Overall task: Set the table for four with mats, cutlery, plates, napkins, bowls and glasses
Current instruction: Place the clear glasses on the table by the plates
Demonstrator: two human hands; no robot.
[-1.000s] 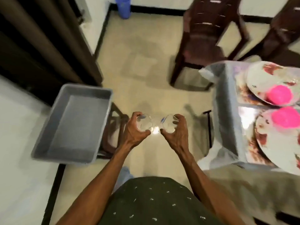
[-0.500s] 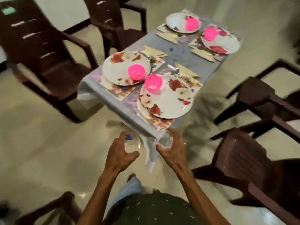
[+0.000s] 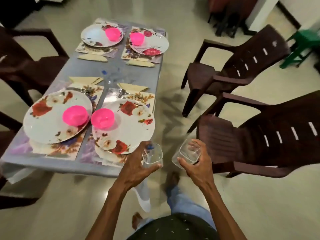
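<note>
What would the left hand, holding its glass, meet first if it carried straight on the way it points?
Probably the near right plate: the left hand and its glass point toward it, though height above it is unclear.

The grey table (image 3: 110, 70) carries four floral mats (image 3: 136, 97), napkins (image 3: 133, 87), perhaps glasses (image 3: 110, 75).

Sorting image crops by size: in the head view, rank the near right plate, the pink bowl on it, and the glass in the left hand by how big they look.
1. Near right plate
2. Pink bowl and glass in the left hand: alike; the glass is nearer the camera, so unranked.
</note>
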